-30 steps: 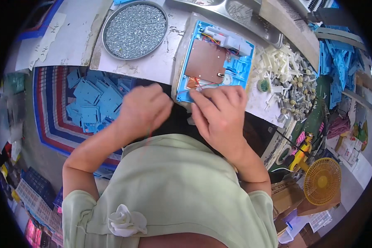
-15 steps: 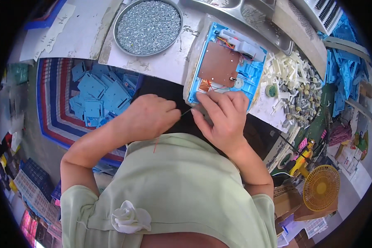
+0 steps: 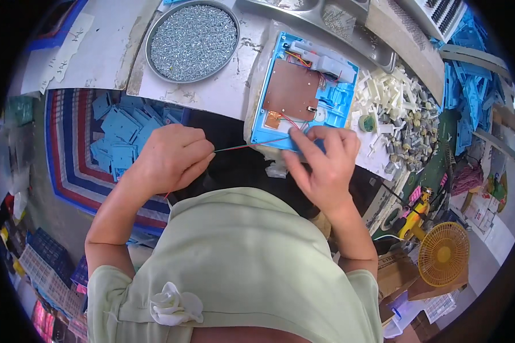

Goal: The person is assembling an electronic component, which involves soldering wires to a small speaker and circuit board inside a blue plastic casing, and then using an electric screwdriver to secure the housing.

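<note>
A blue plastic casing (image 3: 344,108) lies open on the bench edge. Inside it are a brown circuit board (image 3: 292,88), a grey-white part (image 3: 326,62) and thin coloured wires. My left hand (image 3: 174,157) is closed in a pinch on thin red and dark wires (image 3: 234,147), stretched taut leftward from the casing. A red tail of wire hangs below that hand. My right hand (image 3: 326,163) rests at the casing's near edge, its index fingertip by the wires. Thumb and index are apart, with nothing visibly gripped between them; the other fingers are bent.
A round metal tray (image 3: 150,48) of small screws sits at the back left. White plastic pieces (image 3: 377,97) and small metal parts (image 3: 409,143) are heaped right of the casing. A striped bag (image 3: 68,154) holds blue panels at left. A yellow fan (image 3: 443,254) stands lower right.
My left hand has moved left and slightly up, drawing the wires into a longer taut line. My right hand has shifted slightly right and down. The whole view has shifted a little.
</note>
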A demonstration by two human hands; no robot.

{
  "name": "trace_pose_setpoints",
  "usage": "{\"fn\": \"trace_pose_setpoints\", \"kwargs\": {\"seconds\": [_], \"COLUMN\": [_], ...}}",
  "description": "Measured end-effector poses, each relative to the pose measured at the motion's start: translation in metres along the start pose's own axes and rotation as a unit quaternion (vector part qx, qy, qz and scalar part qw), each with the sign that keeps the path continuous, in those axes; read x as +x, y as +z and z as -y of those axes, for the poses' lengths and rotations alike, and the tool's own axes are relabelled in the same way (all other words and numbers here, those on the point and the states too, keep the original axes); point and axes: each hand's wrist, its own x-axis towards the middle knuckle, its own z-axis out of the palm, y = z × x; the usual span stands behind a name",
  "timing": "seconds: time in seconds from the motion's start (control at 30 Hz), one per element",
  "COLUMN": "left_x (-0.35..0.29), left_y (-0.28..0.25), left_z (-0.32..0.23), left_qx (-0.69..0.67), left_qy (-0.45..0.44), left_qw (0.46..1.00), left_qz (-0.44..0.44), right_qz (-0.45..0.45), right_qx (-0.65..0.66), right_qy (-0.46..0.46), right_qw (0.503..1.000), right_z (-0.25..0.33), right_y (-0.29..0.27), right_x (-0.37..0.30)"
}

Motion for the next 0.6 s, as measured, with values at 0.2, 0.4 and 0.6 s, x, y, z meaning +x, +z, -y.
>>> {"fn": "trace_pose_setpoints", "kwargs": {"seconds": [0.2, 0.4, 0.6], "left_x": [-0.011, -0.021, 0.027], "left_y": [0.004, 0.067, 0.009], "left_z": [0.008, -0.012, -0.010], "left_qx": [0.078, -0.023, -0.189], "left_qy": [-0.009, 0.028, -0.034], "left_qw": [0.996, 0.992, 0.981], "left_qz": [-0.031, 0.117, 0.034], "right_qz": [0.000, -0.012, -0.017], "right_qx": [0.036, 0.039, 0.013], "right_qy": [-0.051, -0.021, -0.036], "right_qw": [0.998, 0.999, 0.999], "right_z": [0.024, 0.028, 0.025], "right_y": [0.021, 0.033, 0.034], "right_x": [0.013, 0.014, 0.010]}}
